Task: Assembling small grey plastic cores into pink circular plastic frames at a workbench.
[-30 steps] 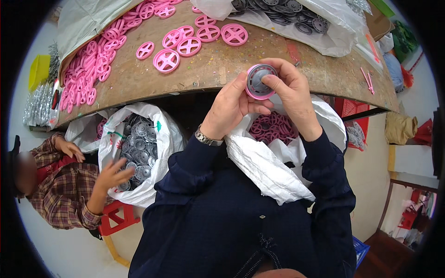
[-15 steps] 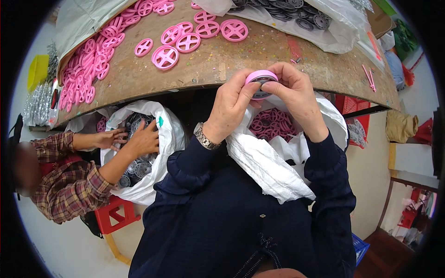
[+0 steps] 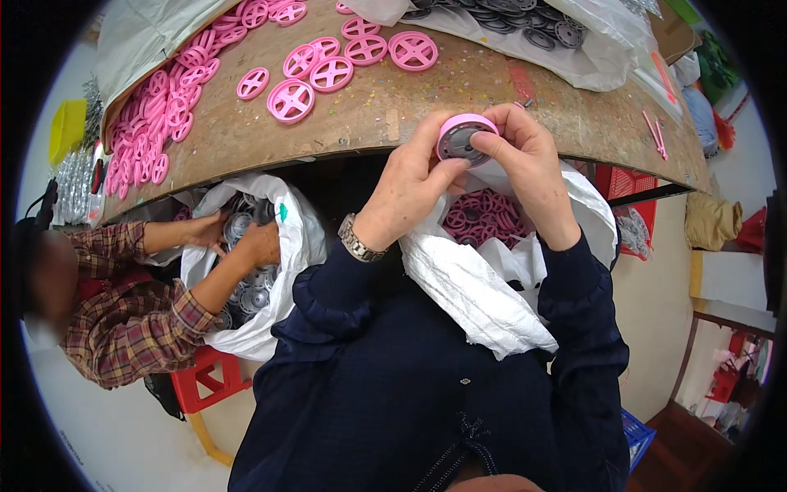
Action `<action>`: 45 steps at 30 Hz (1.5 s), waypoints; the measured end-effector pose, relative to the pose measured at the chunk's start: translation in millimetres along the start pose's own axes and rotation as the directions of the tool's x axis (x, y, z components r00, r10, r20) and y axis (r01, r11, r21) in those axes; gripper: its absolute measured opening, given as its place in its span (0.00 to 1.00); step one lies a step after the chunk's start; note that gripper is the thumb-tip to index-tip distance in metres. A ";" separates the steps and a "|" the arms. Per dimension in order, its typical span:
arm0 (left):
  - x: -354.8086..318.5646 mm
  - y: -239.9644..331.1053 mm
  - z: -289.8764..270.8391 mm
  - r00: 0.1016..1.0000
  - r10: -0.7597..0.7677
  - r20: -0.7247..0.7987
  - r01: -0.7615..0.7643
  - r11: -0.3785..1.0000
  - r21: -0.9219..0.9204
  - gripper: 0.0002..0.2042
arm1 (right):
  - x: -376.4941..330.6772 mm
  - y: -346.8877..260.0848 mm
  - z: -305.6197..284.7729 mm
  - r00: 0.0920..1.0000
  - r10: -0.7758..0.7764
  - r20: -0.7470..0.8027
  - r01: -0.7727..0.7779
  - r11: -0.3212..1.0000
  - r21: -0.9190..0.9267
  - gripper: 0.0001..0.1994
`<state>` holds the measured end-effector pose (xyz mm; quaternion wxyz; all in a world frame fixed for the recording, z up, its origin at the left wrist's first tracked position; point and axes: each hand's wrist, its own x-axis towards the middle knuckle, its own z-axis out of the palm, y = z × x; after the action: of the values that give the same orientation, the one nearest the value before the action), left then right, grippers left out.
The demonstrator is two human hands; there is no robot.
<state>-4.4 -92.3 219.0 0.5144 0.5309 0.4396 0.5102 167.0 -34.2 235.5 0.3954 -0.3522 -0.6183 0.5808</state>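
Your left hand [image 3: 410, 184] and right hand [image 3: 529, 168] both grip one pink wheel [image 3: 461, 138] with a grey insert, fingertips pinched around its rim, thumbs pressing on its face. You hold it just at the table [image 3: 459, 107] edge, above the white sack [image 3: 484, 287] in your lap.

That sack is open, its mouth right under your hands, and holds a heap of pink wheels [image 3: 484, 217]. To your left a second white sack [image 3: 287, 246] holds grey discs [image 3: 250, 291]; a co-worker in a plaid sleeve [image 3: 131, 328] has both hands [image 3: 238, 238] inside it. At the table's far edge a clear bag [image 3: 574, 41] holds more dark grey discs.

On the tabletop, loose pink wheels [image 3: 328, 70] lie in a small cluster ahead of your left hand, and a dense pile [image 3: 160, 115] spreads along the left rim. The wood just ahead of your hands is bare, with small specks on it. The table's curved near edge runs right past your knuckles. A red stool [image 3: 205, 381] sits below the co-worker, close by your left elbow.
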 end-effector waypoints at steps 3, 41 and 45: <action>-1.3 -1.2 -1.2 0.999 -0.019 -0.047 0.017 0.999 -0.032 0.22 | -0.2 -0.6 2.2 0.998 -0.010 0.061 0.010 1.000 -0.002 0.10; 131.8 -28.7 -65.9 0.833 0.553 0.021 -0.019 -0.009 1.000 0.27 | 68.7 -14.1 -108.6 0.956 -0.293 0.024 0.181 0.521 -0.834 0.12; 135.9 -28.6 -68.9 0.837 0.548 0.016 0.006 -0.038 0.999 0.26 | 122.8 10.5 -125.0 0.913 -0.404 -0.055 0.093 0.339 -0.936 0.14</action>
<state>-58.6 51.5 199.3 -0.2173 0.6954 0.6391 0.2462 225.1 131.4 236.4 0.3000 -0.4890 -0.8189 0.0151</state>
